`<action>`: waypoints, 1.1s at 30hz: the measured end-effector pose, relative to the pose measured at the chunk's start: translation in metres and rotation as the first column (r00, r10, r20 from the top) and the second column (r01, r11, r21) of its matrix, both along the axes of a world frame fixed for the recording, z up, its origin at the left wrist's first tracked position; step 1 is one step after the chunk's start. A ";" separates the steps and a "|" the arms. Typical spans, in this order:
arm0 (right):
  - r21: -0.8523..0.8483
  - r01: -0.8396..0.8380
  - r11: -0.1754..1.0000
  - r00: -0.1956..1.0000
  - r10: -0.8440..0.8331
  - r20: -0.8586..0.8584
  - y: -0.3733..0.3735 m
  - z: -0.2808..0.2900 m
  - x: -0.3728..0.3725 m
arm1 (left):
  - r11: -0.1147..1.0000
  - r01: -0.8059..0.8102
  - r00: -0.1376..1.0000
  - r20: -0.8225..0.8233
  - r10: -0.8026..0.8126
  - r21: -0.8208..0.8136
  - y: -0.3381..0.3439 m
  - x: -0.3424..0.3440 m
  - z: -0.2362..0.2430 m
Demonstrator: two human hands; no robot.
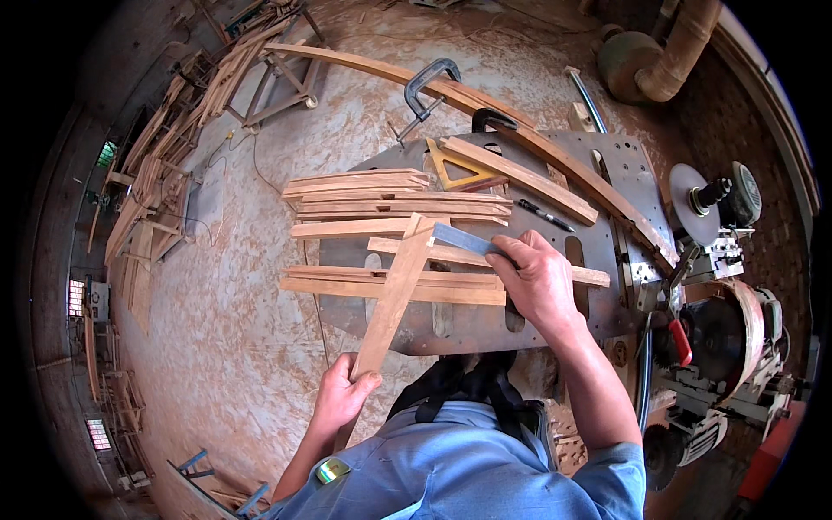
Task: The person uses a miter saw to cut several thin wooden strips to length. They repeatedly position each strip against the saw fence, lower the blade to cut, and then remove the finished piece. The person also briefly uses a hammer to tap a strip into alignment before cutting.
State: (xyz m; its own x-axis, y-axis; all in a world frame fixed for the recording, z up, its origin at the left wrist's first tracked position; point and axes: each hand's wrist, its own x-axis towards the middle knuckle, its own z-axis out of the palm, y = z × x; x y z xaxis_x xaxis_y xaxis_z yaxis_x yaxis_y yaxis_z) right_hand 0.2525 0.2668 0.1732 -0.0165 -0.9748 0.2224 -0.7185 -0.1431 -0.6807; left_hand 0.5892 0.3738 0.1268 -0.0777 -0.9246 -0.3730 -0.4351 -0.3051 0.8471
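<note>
My left hand (344, 392) is closed round the lower end of a flat wooden slat (394, 299), which slants up and away over other pieces on the metal table. In my right hand (539, 279) is a flat grey metal strip (464, 240), perhaps a file or a ruler; its far end touches the slat near the top. The fingers cover its near end. Beneath lie a wooden strip (563, 274) and a pair of slotted pieces (338, 284). Farther off is a row of slotted, pointed wooden pieces (347, 204).
Past the row lie a yellow set square (468, 184), a wooden bar (529, 182) and a black pen (546, 215). Clamps (425, 87) hold a long curved beam (581, 169) on the table (381, 338). At right stand a disc (692, 201) and saw machinery (715, 338).
</note>
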 end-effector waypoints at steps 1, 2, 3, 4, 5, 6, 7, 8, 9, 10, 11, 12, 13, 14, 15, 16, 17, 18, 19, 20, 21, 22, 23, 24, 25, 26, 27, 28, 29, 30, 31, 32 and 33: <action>-0.005 0.004 1.000 1.000 -0.004 0.000 0.000 -0.001 0.000 | 1.000 0.000 1.000 0.008 0.000 0.003 0.000 -0.001 0.001; -0.010 0.007 1.000 1.000 -0.007 0.000 0.000 -0.002 0.001 | 1.000 0.000 1.000 0.015 0.000 0.006 -0.001 -0.002 0.002; -0.011 0.009 1.000 1.000 -0.010 -0.001 0.000 -0.004 0.001 | 1.000 -0.001 1.000 0.024 0.001 0.009 -0.001 -0.002 0.003; -0.012 0.012 1.000 1.000 -0.012 -0.001 0.000 -0.007 0.002 | 1.000 -0.004 1.000 0.027 0.003 0.011 0.000 -0.003 0.004; -0.012 0.014 1.000 1.000 -0.014 -0.002 0.000 -0.008 0.002 | 1.000 -0.006 1.000 0.030 0.006 0.014 0.000 -0.004 0.005; -0.010 0.015 1.000 1.000 -0.015 0.000 0.001 -0.009 0.002 | 1.000 -0.008 0.999 0.033 0.008 0.017 0.000 -0.004 0.005; -0.007 0.017 1.000 1.000 -0.016 0.002 0.001 -0.009 0.003 | 1.000 -0.010 1.000 0.027 0.010 0.019 0.001 -0.003 0.004; -0.005 0.018 1.000 1.000 -0.018 0.004 0.001 -0.009 0.003 | 1.000 -0.012 1.000 0.021 0.012 0.022 0.001 -0.003 0.002; -0.008 0.018 1.000 1.000 -0.018 0.002 0.001 -0.009 0.003 | 1.000 -0.015 1.000 0.014 0.014 0.024 0.002 -0.002 0.001; -0.012 0.019 1.000 1.000 -0.019 -0.001 0.002 -0.010 0.003 | 1.000 -0.014 1.000 0.013 0.014 0.020 0.002 -0.003 0.001; -0.015 0.020 1.000 1.000 -0.020 -0.003 0.002 -0.010 0.003 | 1.000 -0.013 1.000 0.012 0.013 0.016 0.002 -0.003 0.002; -0.017 0.019 1.000 1.000 -0.019 -0.004 0.002 -0.010 0.003 | 1.000 -0.013 1.000 0.012 0.013 0.013 0.002 -0.003 0.002; -0.019 0.019 1.000 1.000 -0.019 -0.004 0.002 -0.011 0.003 | 1.000 -0.009 1.000 0.015 0.009 0.017 0.002 -0.003 0.003; -0.020 0.019 1.000 1.000 -0.019 -0.005 0.002 -0.011 0.003 | 1.000 -0.005 1.000 0.018 0.005 0.020 0.002 -0.004 0.004; -0.020 0.017 1.000 1.000 -0.017 -0.011 0.002 -0.012 0.003 | 1.000 -0.002 1.000 0.022 0.001 0.023 0.001 -0.004 0.005; -0.020 0.016 1.000 1.000 -0.016 -0.017 0.002 -0.013 0.003 | 1.000 -0.003 1.000 0.018 0.002 0.025 0.002 -0.003 0.004; -0.020 0.014 1.000 1.000 -0.015 -0.023 0.002 -0.013 0.003 | 1.000 -0.004 1.000 0.013 0.004 0.027 0.002 -0.003 0.003; -0.020 0.014 1.000 0.999 -0.015 -0.028 0.002 -0.013 0.003 | 1.000 -0.005 1.000 0.009 0.005 0.029 0.003 -0.002 0.002; -0.021 0.014 1.000 0.999 -0.015 -0.033 0.002 -0.013 0.003 | 0.999 -0.008 1.000 0.006 0.008 0.033 0.003 -0.002 0.002; -0.021 0.014 1.000 0.999 -0.015 -0.039 0.002 -0.013 0.003 | 0.999 -0.012 1.000 0.002 0.012 0.037 0.003 -0.002 0.001; -0.027 0.014 1.000 0.999 -0.015 -0.038 0.002 -0.014 0.002 | 0.999 -0.014 1.000 -0.001 0.014 0.040 0.003 -0.003 0.001; -0.032 0.014 0.999 0.999 -0.015 -0.037 0.002 -0.016 0.002 | 0.999 -0.010 1.000 0.002 0.010 0.042 0.003 -0.003 0.002; -0.038 0.014 0.999 0.999 -0.015 -0.036 0.002 -0.016 0.002 | 0.999 -0.005 1.000 0.004 0.005 0.044 0.002 -0.004 0.004; -0.039 0.013 0.999 0.999 -0.015 -0.040 0.002 -0.016 0.001 | 0.999 -0.002 1.000 0.007 0.002 0.045 0.002 -0.004 0.004; -0.040 0.013 0.999 0.999 -0.014 -0.044 0.002 -0.016 0.001 | 0.999 -0.002 1.000 0.004 0.002 0.039 0.002 -0.004 0.003; -0.042 0.012 0.999 0.999 -0.014 -0.048 0.002 -0.016 0.001 | 0.999 -0.002 1.000 0.000 0.002 0.032 0.003 -0.004 0.001; -0.048 0.012 0.999 0.999 -0.015 -0.047 0.002 -0.017 0.001 | 1.000 -0.001 1.000 -0.003 0.001 0.027 0.003 -0.004 0.000; -0.054 0.013 0.998 0.999 -0.015 -0.047 0.003 -0.017 0.001 | 1.000 0.000 1.000 -0.008 0.000 0.028 0.003 -0.004 0.000; -0.060 0.013 0.998 0.999 -0.016 -0.046 0.003 -0.017 0.001 | 1.000 0.001 1.000 -0.013 -0.001 0.029 0.003 -0.004 0.000; -0.057 0.016 0.998 0.999 -0.019 -0.049 0.003 -0.017 0.001 | 1.000 0.002 1.000 -0.018 -0.002 0.030 0.003 -0.005 0.000; -0.054 0.019 0.998 0.998 -0.022 -0.052 0.003 -0.017 0.001 | 0.999 0.005 1.000 -0.019 -0.004 0.033 0.003 -0.005 0.001; -0.052 0.022 0.998 0.998 -0.025 -0.055 0.003 -0.017 0.000 | 0.999 0.007 1.000 -0.020 -0.006 0.035 0.002 -0.006 0.002; -0.050 0.021 0.999 0.998 -0.024 -0.057 0.003 -0.017 0.000 | 0.999 0.009 1.000 -0.021 -0.008 0.037 0.002 -0.006 0.002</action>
